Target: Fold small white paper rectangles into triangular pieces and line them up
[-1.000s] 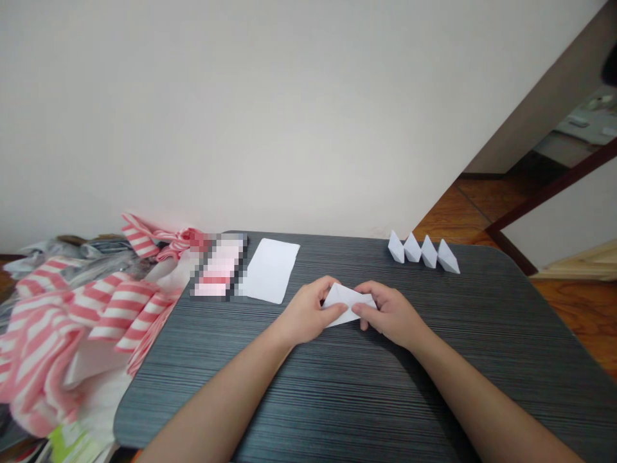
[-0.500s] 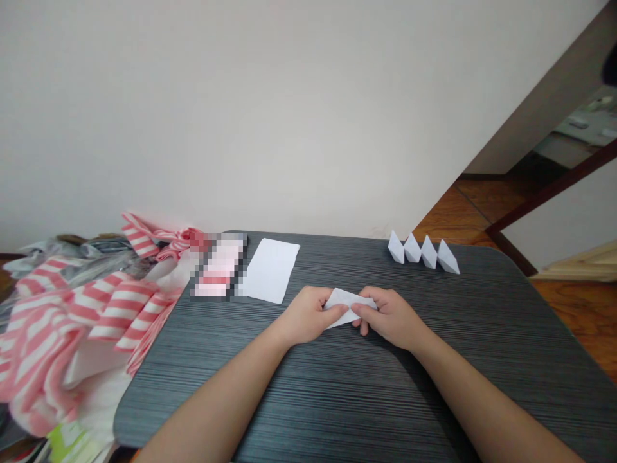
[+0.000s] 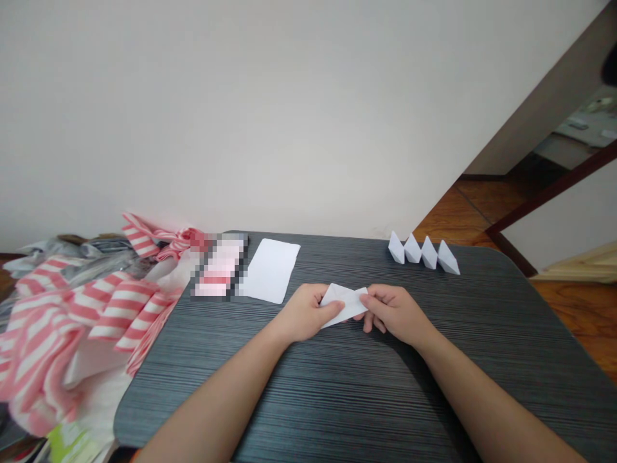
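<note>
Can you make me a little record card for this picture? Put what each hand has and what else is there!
Left hand: pinches the folded white paper by its left end
Right hand: pinches the same folded white paper by its right end (the hand's point is)
Under them: dark grey striped table
Nearby: flat white paper sheet
Far edge: four white paper boats standing in a row
Rest: pink and white striped cloth at the table's left side, wooden floor at right
</note>
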